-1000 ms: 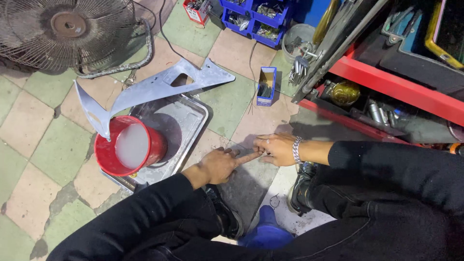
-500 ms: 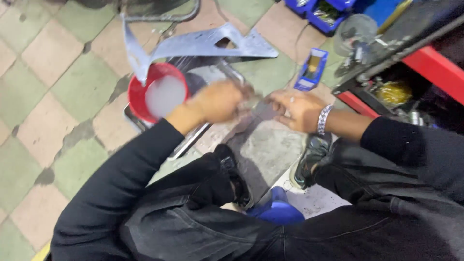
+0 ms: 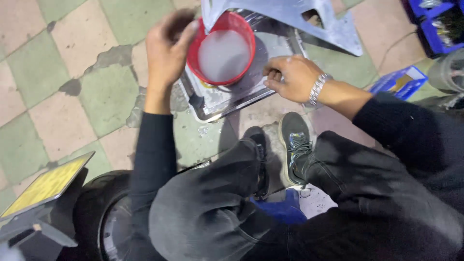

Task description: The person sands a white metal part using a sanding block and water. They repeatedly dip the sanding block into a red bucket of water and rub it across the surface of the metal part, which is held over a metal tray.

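I look down on a squatting person in black clothes, both arms reaching forward to a metal tray (image 3: 212, 104) on the tiled floor (image 3: 58, 92).

My left hand (image 3: 166, 48) is raised over the floor just left of the red bucket (image 3: 221, 48), with its fingers (image 3: 186, 36) at the rim. The hand is blurred; its grip looks loosely spread and I cannot tell whether it holds anything.

The bucket stands in the tray, holding a cloudy whitish liquid. A flat, pointed sheet-metal part (image 3: 295, 19) lies across the far side of the tray and reaches over the bucket's top edge.

My right hand (image 3: 290, 77), with a metal bracelet (image 3: 316, 89) at the wrist, rests at the tray's right edge, just beside the bucket. Its fingers are curled in a narrow grip; whether they pinch something small is too unclear to say.

2 dark shoes (image 3: 292, 140) stand on the floor just short of the tray. A blue stool (image 3: 285, 210) shows between the legs. At lower left is a black tyre (image 3: 104, 220) with a yellow plate (image 3: 46, 186) beside it. A small blue bin (image 3: 401, 82) lies on the floor to the right of the tray, and a larger blue crate (image 3: 435, 24) sits at the upper right corner.
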